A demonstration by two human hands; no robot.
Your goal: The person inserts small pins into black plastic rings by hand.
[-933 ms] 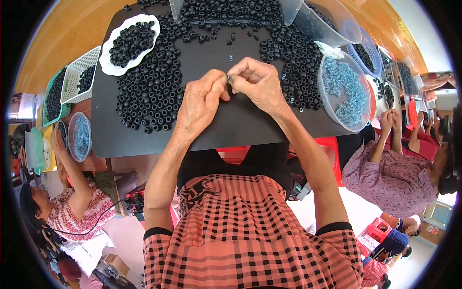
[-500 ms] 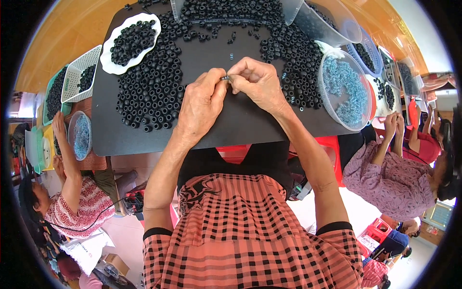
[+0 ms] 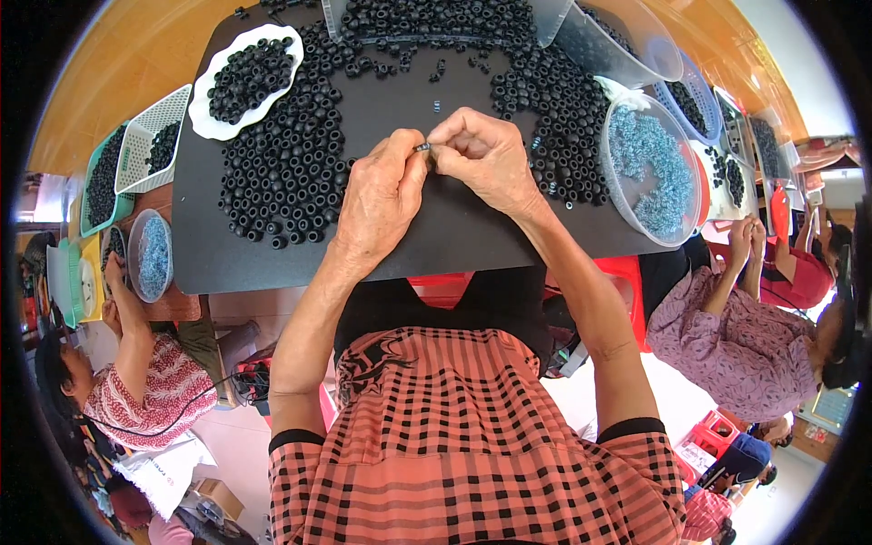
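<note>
Above the dark table, my left hand (image 3: pixel 374 204) is closed, pinching a small dark piece (image 3: pixel 422 147) between thumb and forefinger; a pale bluish glint shows on it. Facing it, my right hand (image 3: pixel 486 163) is closed too, its thumb and forefinger pressed together at the piece's right side. What those right fingertips hold is too small to make out. Black bead-like pieces (image 3: pixel 282 163) with round holes lie heaped left of my hands, and more black pieces (image 3: pixel 568 136) lie to the right. A clear round tub (image 3: pixel 610 186) at right holds small translucent blue parts (image 3: pixel 647 163).
A white scalloped plate (image 3: pixel 211 118) of black pieces sits at the far left. At the back stands a clear bin (image 3: pixel 549 25) full of them, beside another clear container (image 3: pixel 658 59). People work at both sides, one with a hand (image 3: pixel 113 272) over a neighbouring table.
My right fingers have shifted slightly at the small piece, the thumb and forefinger drawing a little closer together. At left, the other person's raised hand has lowered toward a container.
</note>
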